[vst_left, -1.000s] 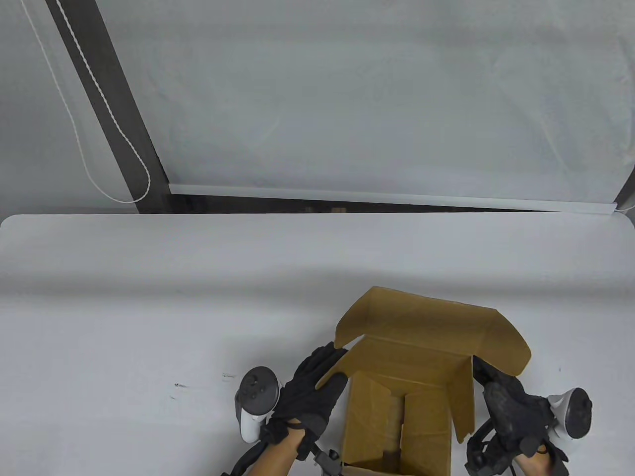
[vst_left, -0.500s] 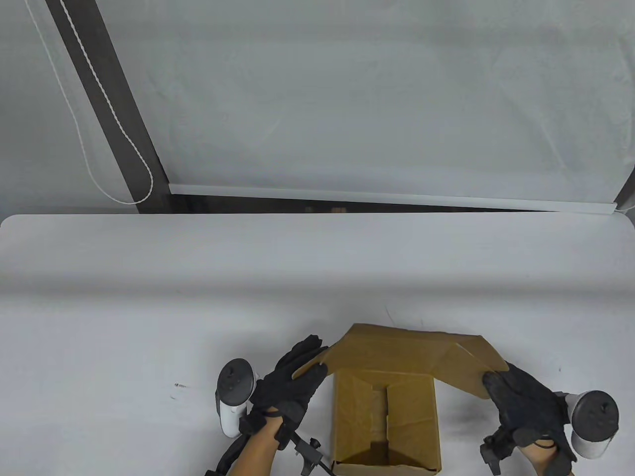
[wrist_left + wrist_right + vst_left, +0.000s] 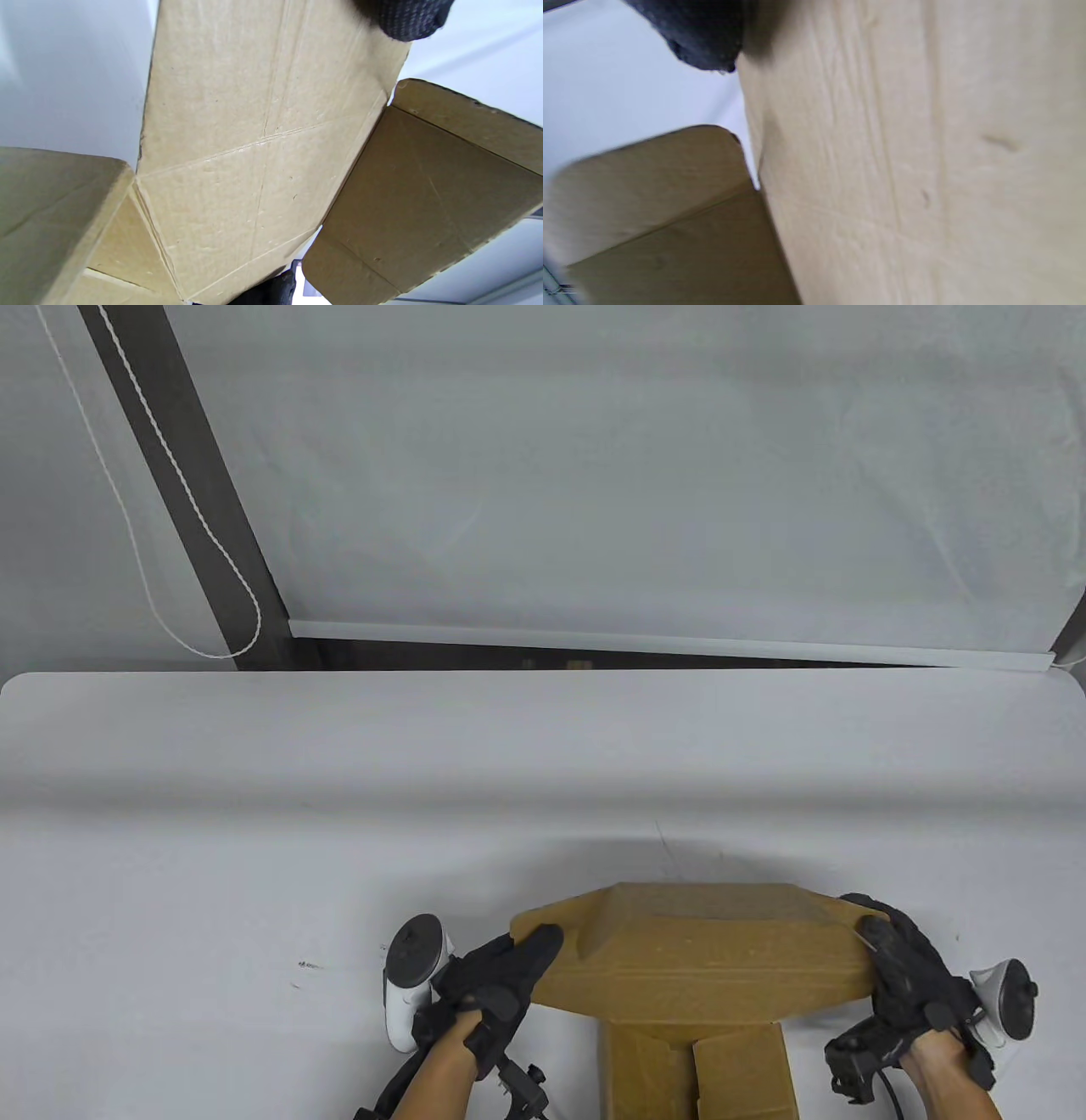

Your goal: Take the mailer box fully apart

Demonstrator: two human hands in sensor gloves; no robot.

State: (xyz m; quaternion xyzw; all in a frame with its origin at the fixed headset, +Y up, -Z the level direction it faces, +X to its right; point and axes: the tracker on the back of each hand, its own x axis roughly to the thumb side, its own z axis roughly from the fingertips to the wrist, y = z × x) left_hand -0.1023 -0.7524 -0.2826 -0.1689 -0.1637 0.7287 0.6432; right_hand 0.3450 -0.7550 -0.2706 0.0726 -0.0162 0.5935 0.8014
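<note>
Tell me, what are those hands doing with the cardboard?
A person in black gloves is taking apart a brown mailer box on a white table. The left hand grips the left end of the wide lid panel, and the right hand grips its right end. The panel is spread out between the hands. The rest of the box sits below it, with flaps not yet flat.

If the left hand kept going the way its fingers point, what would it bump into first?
The left hand already grips the lid flap of the mailer box, its fingers pointing up and right, so it would probably just push into that cardboard first.
</note>
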